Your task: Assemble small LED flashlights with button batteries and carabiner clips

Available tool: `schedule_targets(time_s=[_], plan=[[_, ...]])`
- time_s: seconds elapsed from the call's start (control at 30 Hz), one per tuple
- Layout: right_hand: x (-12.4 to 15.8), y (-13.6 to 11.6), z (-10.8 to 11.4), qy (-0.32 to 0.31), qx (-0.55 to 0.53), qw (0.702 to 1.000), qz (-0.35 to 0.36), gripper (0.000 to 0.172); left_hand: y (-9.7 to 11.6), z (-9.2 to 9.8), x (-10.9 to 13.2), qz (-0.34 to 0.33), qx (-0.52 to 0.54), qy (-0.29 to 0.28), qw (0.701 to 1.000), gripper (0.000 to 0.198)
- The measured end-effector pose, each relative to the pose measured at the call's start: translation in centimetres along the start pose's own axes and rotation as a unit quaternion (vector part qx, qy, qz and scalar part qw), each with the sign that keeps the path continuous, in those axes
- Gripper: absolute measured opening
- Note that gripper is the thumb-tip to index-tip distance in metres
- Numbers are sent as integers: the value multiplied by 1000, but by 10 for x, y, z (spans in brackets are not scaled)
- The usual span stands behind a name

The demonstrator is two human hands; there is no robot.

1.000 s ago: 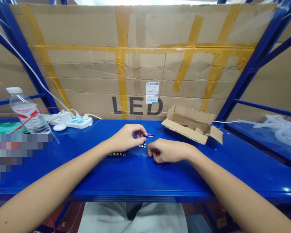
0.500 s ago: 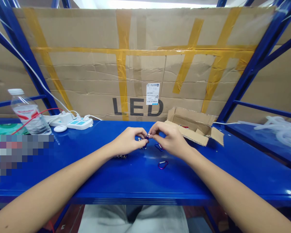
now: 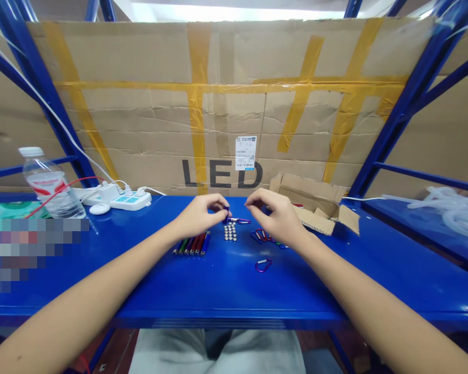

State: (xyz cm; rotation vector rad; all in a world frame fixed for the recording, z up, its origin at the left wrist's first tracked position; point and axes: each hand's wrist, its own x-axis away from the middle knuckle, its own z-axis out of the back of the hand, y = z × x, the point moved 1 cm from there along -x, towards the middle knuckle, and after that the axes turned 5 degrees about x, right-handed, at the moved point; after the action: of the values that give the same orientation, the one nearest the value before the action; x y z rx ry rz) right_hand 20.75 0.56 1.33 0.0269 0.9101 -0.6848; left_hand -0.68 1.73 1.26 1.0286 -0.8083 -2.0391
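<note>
My left hand (image 3: 203, 214) pinches a small purple-blue metal tube (image 3: 226, 213) upright between thumb and fingers. My right hand (image 3: 273, 212) hovers a short way to the right, its thumb and fingertips drawn together; whatever they may hold is too small to see. Between and below the hands lie rows of silver button cells (image 3: 230, 232), and just behind these a slim tube with a shiny end (image 3: 239, 221). Several coloured slim metal tubes (image 3: 193, 244) lie side by side under my left wrist. Near my right hand are coloured carabiners (image 3: 258, 237), partly hidden, and a single purple carabiner (image 3: 263, 266) closer to me.
An open cardboard box (image 3: 315, 208) stands behind my right hand. At the left are a power strip (image 3: 130, 200), a white round object (image 3: 100, 209) and a water bottle (image 3: 52, 184). A large cardboard sheet (image 3: 152, 130) closes off the back of the blue table (image 3: 234, 291).
My hands have moved apart, the left one shifting left with the tube and the right one drawing away from it. The button cells and the row of tubes now show more fully.
</note>
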Motion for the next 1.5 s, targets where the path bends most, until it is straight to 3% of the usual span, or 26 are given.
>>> schedule_targets(time_s=[0.07,0.23,0.4,0.53,0.63,0.73,0.83,0.9,1.0,1.1,1.27,1.37,1.5], plan=[[-9,5,-6,-33,17,999,-19,16,-4,12,-5,-5,45,53,998,10],[-45,14,-50,-222,66,973,-8,19,-21,37,-16,18,150,172,973,11],[-78,5,-96,-339,128,932,-6,21,-33,44,-20,50,198,195,959,16],[-82,-2,-115,-374,162,913,-19,16,-35,44,-20,59,189,197,960,9],[-79,-2,-118,-370,169,913,-20,15,-36,44,-20,66,180,193,962,8],[-77,5,-106,-325,152,933,-32,14,-38,43,-21,67,181,180,965,8],[-72,13,-72,-191,56,975,-97,10,-38,37,-19,65,180,136,972,9],[-61,16,-46,-85,-4,988,-131,9,-34,28,-15,67,161,85,981,9],[-36,15,-18,-28,-96,989,-107,12,-23,9,-7,58,104,-20,993,10],[-16,10,-10,-41,-102,992,-67,12,-12,-5,0,12,33,-89,995,10],[-10,5,-16,-69,-109,990,-57,10,-1,-11,5,-43,-94,-61,993,11],[-12,1,-21,-74,-163,976,-123,12,1,-14,9,-56,-158,-47,985,8],[-10,0,-28,-109,-288,921,-237,18,0,-20,12,-85,-289,-25,953,7]])
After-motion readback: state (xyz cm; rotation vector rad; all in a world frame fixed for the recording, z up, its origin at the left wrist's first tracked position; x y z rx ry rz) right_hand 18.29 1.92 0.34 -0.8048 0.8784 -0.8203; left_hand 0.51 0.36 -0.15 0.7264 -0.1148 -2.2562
